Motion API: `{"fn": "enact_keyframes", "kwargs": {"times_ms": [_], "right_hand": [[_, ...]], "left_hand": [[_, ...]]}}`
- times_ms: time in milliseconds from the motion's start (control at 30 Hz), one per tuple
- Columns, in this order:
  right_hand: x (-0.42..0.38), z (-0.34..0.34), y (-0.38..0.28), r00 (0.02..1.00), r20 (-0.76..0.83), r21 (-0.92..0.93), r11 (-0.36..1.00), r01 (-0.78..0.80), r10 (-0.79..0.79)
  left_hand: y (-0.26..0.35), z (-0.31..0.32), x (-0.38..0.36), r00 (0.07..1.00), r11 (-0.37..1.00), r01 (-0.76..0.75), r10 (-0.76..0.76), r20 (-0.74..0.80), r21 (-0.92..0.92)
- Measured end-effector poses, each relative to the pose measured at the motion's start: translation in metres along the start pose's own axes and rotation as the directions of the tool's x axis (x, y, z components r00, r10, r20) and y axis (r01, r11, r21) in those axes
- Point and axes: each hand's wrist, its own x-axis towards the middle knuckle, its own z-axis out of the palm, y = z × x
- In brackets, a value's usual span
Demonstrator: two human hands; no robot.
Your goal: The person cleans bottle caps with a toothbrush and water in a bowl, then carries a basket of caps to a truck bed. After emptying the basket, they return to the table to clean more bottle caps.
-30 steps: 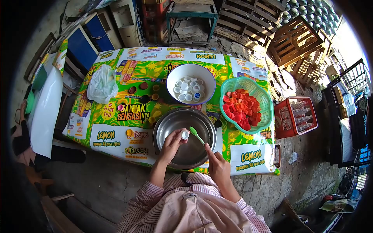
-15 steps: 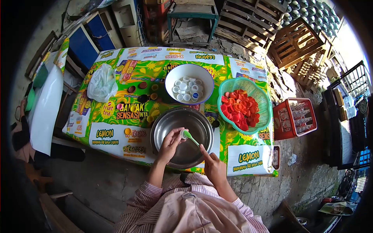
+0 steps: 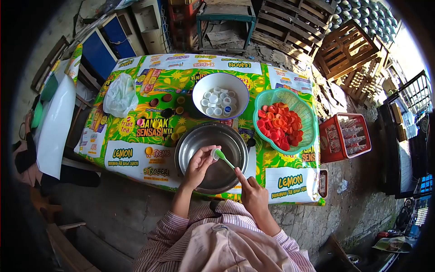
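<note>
Above a steel bowl (image 3: pixel 183 152), my left hand (image 3: pixel 197 168) pinches a small white cap (image 3: pixel 215 154). My right hand (image 3: pixel 253 195) grips the thin end of a green brush (image 3: pixel 224 159), whose head is at the cap. Behind the steel bowl stands a white bowl (image 3: pixel 205 86) with several white caps (image 3: pixel 219 100) in it. A teal basket (image 3: pixel 306 113) to the right holds many red caps (image 3: pixel 281 124).
Loose dark, brown and yellow caps (image 3: pixel 167 98) and a plastic bag (image 3: pixel 120 96) lie left on the patterned tablecloth (image 3: pixel 122 156). A red crate (image 3: pixel 329 138) is beyond the right edge. Another person's arm (image 3: pixel 30 136) shows far left.
The cap and brush have shifted very slightly, and my right hand has moved a little to the right. Both hands keep their hold.
</note>
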Motion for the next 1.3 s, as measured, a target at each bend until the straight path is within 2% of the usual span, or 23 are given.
{"fn": "enact_keyframes", "kwargs": {"times_ms": [33, 100, 167, 300, 400, 567, 633, 967, 1167, 1233, 1300], "right_hand": [[0.001, 0.000, 0.001, 1.000, 0.004, -0.031, 0.999, -0.008, 0.009], [0.001, 0.000, 0.002, 1.000, 0.008, -0.065, 0.998, -0.014, 0.014], [0.000, 0.002, 0.001, 0.996, 0.071, -0.016, 0.999, -0.047, 0.048], [-0.002, -0.002, 0.007, 0.995, 0.084, 0.000, 0.998, -0.061, 0.061], [0.001, -0.003, 0.017, 0.997, 0.018, -0.018, 0.997, -0.076, 0.076], [0.001, -0.008, 0.013, 0.999, 0.034, 0.016, 1.000, 0.003, -0.003], [0.002, -0.007, 0.013, 0.998, 0.049, 0.041, 0.999, 0.027, -0.029], [0.004, -0.006, 0.021, 0.997, 0.054, 0.063, 0.996, 0.056, -0.059], [0.011, -0.015, 0.019, 0.991, 0.128, 0.073, 0.997, 0.030, -0.039], [0.011, -0.014, 0.020, 0.987, 0.156, 0.062, 0.998, 0.015, -0.024], [0.014, -0.008, 0.024, 0.988, 0.155, 0.058, 0.998, -0.027, 0.018]], "left_hand": [[-0.001, 0.000, 0.000, 1.000, 1.000, 0.001, -0.001, 0.002, 0.000], [-0.003, 0.001, 0.002, 1.000, 0.994, -0.013, 0.014, -0.014, 0.110], [-0.001, 0.002, 0.003, 0.999, 0.989, -0.037, 0.040, -0.024, 0.142], [-0.005, 0.002, 0.008, 0.997, 0.970, -0.067, 0.071, -0.009, 0.235], [-0.003, -0.002, 0.011, 1.000, 0.972, -0.007, 0.010, -0.011, 0.236], [0.005, -0.002, 0.013, 0.999, 0.979, -0.033, 0.026, 0.036, 0.201], [0.008, 0.001, 0.013, 0.995, 0.974, -0.088, 0.075, 0.070, 0.207], [0.013, 0.003, 0.019, 0.997, 0.975, -0.051, 0.036, 0.073, 0.218], [0.008, 0.000, 0.022, 0.994, 0.961, -0.058, 0.029, 0.109, 0.272], [-0.003, -0.011, 0.027, 0.988, 0.916, -0.075, 0.016, 0.152, 0.394], [-0.008, -0.019, 0.032, 0.989, 0.921, -0.065, 0.010, 0.145, 0.384]]}}
